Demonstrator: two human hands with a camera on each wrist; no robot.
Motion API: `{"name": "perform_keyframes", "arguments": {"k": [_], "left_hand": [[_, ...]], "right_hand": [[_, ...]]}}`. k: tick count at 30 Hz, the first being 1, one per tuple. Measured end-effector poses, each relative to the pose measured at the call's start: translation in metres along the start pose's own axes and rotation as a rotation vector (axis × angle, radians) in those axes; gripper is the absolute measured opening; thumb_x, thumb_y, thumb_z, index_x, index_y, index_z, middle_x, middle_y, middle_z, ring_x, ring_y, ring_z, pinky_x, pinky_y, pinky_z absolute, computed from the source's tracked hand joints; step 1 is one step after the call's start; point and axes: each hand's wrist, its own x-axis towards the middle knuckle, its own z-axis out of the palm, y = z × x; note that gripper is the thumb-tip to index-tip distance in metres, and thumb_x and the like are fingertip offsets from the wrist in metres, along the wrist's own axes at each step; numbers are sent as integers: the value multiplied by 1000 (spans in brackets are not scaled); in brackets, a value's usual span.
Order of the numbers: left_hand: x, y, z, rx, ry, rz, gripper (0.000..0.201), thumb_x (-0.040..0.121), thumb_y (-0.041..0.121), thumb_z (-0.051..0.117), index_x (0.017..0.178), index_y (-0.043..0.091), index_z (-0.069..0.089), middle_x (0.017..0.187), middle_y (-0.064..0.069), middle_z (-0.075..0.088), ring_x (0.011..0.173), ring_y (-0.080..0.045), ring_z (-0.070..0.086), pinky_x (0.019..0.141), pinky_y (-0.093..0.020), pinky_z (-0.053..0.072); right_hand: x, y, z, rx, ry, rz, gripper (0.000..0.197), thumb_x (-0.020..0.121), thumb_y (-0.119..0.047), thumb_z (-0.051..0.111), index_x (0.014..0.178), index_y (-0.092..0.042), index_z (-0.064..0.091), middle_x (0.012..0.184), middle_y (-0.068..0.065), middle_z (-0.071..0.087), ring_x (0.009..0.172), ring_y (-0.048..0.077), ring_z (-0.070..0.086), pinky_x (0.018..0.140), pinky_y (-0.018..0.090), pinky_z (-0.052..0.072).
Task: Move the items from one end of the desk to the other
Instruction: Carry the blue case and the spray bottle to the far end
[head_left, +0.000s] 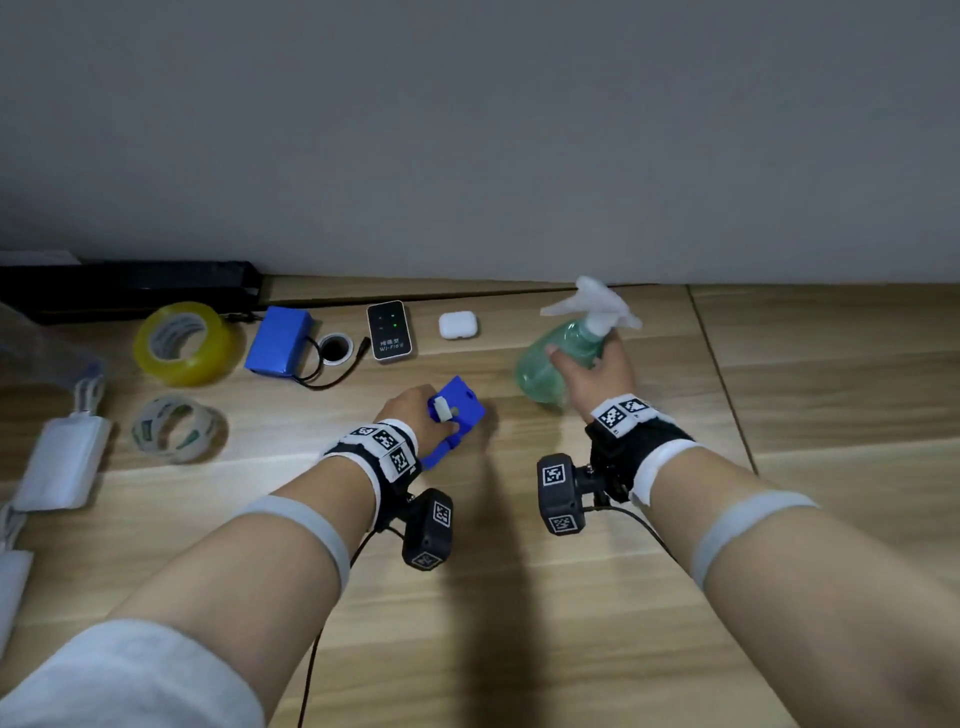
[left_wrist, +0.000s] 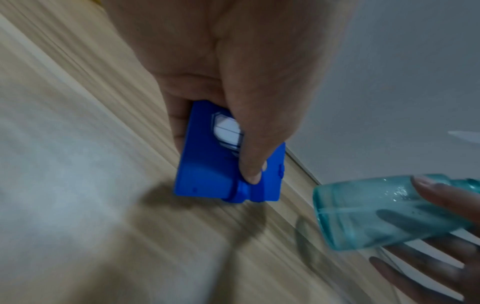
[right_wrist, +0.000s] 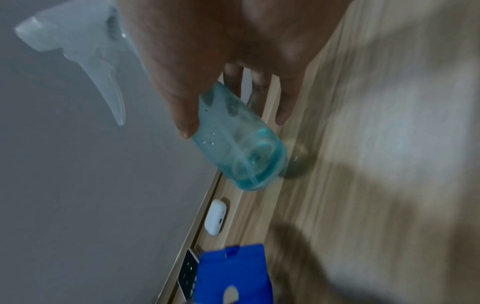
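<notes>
From the head view, your left hand grips a small blue plastic box just above the bench; your right hand wraps the neck of a green spray bottle, held tilted. The bottle looks light, smooth and likely slippery, so the neck under the white trigger is probably the safest hold.

At the left wrist, your thumb presses the box's face; it looks rigid and light. Blur hides its details.

At the right wrist, fingers curl behind the bottle; any liquid level is hard to judge. A white earbud case lies beyond.
</notes>
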Motion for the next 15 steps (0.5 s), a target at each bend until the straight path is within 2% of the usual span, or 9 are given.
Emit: {"name": "perform_keyframes", "arguments": {"k": [5,6,8,10,12,15], "left_hand": [[-53,89,52,-141,4,176,23,85,27,71,77,24,50,72,5,56,72,-21,56,63,-28,40],[-64,110,65,-173,11,204,19,86,24,71,80,23,53,72,7,57,71,-19,56,62,-26,40],[-88,153,96,-230,19,253,15,86,19,70,99,21,62,80,6,63,76,-17,61,67,-26,46],[-108,198,131,-259,26,276,24,84,23,72,106,21,65,89,1,70,84,-22,67,77,-35,56],[-128,245,168,-264,7,289,25,82,29,74,105,23,66,95,-2,73,89,-25,70,82,-40,58],[-160,318,221,-332,-45,343,14,80,27,78,87,26,66,95,-7,74,92,-30,71,84,-45,59]], "right_hand": [[-29,23,-105,-3,21,-42,50,80,-35,77,123,-19,57,113,-3,66,103,17,61,92,31,44],[-34,31,-132,-10,33,-47,51,80,-36,77,123,-19,56,111,-4,66,102,18,61,90,30,44],[-46,45,-192,-35,65,-40,52,80,-36,77,123,-17,56,107,-4,64,97,18,59,85,27,41],[-57,61,-257,-56,97,-20,51,82,-36,76,123,-13,56,103,-3,60,96,19,57,83,26,39],[-71,79,-325,-83,124,-11,51,83,-36,75,124,-13,55,104,-3,58,97,19,55,84,26,39],[-89,105,-420,-107,199,-10,54,82,-37,76,127,-18,54,104,-4,59,96,18,55,85,26,40]]}}
